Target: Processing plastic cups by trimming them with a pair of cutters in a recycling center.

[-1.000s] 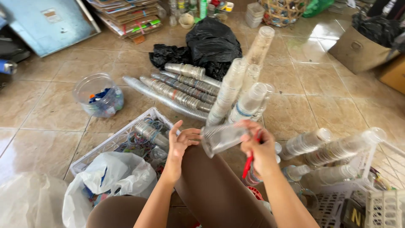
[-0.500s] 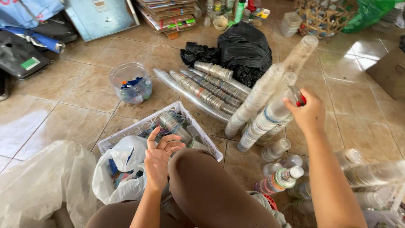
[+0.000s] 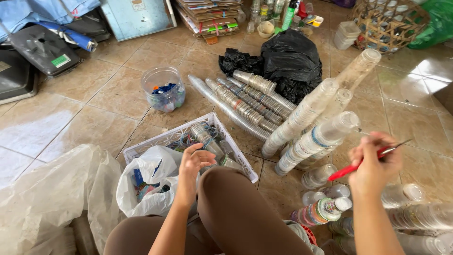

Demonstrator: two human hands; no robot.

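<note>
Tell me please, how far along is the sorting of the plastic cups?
Done: tall nested cup stacks lean by the knee, more stacks lie on the tiles. In hand: the right hand holds a red-handled tool; the left hand hovers over the white basket. Left: loose cups at right.

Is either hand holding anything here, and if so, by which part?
The right hand grips a red-handled cutting tool by its handle, metal tip pointing up-right. The left hand holds nothing, open above the white basket.
</note>
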